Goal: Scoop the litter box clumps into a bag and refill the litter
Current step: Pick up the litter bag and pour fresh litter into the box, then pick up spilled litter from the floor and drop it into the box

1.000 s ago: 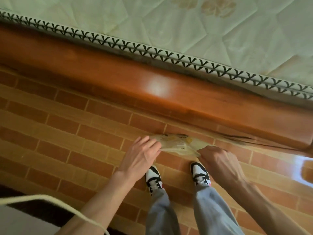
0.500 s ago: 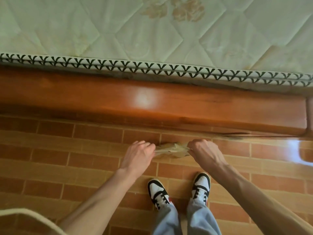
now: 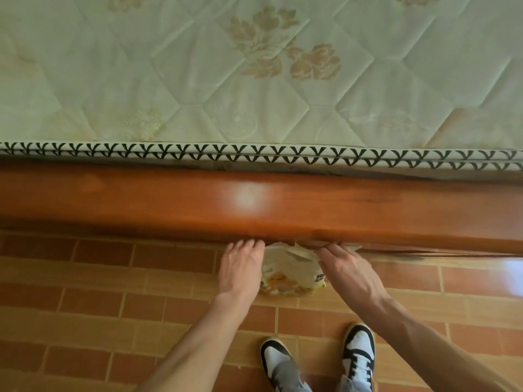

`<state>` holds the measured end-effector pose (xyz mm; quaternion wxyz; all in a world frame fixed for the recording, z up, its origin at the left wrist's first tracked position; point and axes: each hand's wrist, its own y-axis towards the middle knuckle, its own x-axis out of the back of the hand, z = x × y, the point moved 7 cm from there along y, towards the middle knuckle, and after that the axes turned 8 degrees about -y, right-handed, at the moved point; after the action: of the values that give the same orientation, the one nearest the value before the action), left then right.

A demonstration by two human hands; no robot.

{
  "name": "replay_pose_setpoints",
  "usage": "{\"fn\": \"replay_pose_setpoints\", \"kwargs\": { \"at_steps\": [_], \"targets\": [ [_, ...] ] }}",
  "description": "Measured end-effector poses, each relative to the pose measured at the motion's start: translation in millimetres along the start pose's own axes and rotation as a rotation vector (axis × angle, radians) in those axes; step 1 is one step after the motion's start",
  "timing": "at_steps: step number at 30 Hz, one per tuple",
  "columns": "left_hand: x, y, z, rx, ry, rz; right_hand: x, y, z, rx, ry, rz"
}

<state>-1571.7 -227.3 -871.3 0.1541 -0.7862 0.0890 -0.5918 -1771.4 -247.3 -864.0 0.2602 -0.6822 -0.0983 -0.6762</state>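
Left hand (image 3: 240,268): fingers nearly straight, close together, tips against bag's left top edge; grip not discernible. Right hand (image 3: 349,268): fingers extended, tips pinching bag's upper right edge. Bag (image 3: 291,274), pale with yellow print, between hands, on tiled floor (image 3: 113,278) against wooden bed frame (image 3: 141,199). Mattress (image 3: 198,80) above. Shoes (image 3: 359,352) below.

Brick-pattern tile floor (image 3: 85,278); glossy wooden bed frame (image 3: 141,202) with light glare; quilted floral mattress (image 3: 198,66) above.

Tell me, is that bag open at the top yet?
Cannot tell. The bag hangs between the left hand and right hand, its top edge crumpled against the bed frame; no opening shows.
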Motion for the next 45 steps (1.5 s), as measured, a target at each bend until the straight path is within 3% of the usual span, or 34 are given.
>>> {"fn": "replay_pose_setpoints", "kwargs": {
  "at_steps": [4, 7, 12, 20, 30, 37, 45],
  "targets": [
    [19.5, -20.5, -9.9, -0.013, -0.078, -0.069, 28.9, -17.5, 2.8, 0.038, 0.108, -0.113],
    [42.1, -45.1, -18.2, -0.029, -0.156, -0.185, 53.6, -32.0, 5.2, -0.004, 0.104, -0.096],
    [91.4, -86.6, -44.5, -0.018, -0.16, -0.229, 108.6, -58.2, 1.6, -0.091, 0.098, -0.074],
    [214.6, -155.4, -117.4, -0.026, -0.206, -0.316, 251.1, -115.0, 0.5, -0.19, 0.171, -0.154],
    [368.4, -228.7, -211.3, -0.171, -0.22, -0.338, 430.4, -214.5, -12.8, -0.375, 0.161, -0.306],
    [419.2, -259.8, -295.4, -0.372, -0.205, -0.334, 512.5, -280.1, -53.4, -0.57, 0.149, -0.484],
    [422.8, -270.9, -403.7, -0.543, -0.134, -0.307, 530.5, -359.8, -137.1, -0.738, 0.14, -0.544]
  ]
}}
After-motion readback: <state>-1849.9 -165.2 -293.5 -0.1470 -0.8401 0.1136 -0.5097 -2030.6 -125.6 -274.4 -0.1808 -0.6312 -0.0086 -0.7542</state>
